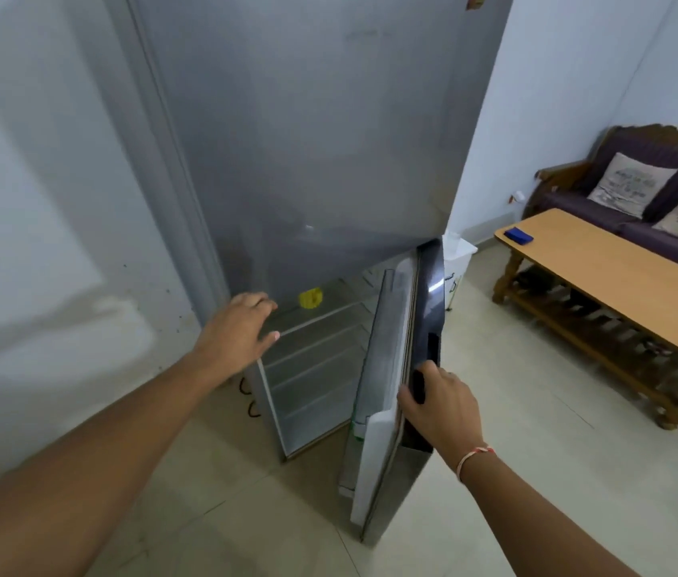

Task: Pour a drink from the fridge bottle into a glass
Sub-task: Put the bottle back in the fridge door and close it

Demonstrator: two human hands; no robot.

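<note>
Right now my right hand (439, 408) fingers clamp the lower fridge door (395, 368) handle to hold it ajar, left hand (237, 331) fingers spread ahead of the shelves (320, 347); no bottle visible beyond them.

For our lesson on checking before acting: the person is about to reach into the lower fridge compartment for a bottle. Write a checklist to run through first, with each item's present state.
1. Lower fridge door open wide enough to reach in: ok.
2. Right hand gripping the door edge at its dark handle, steadying it: ok.
3. Left hand free, fingers straight, at the compartment's left edge: ok.
4. Bottle in sight on the shelves: not ok; only a yellow object shows.
5. Bottle in the door rack: cannot tell, it is seen edge-on.
6. Glass at hand: not ok, none in view.
</note>
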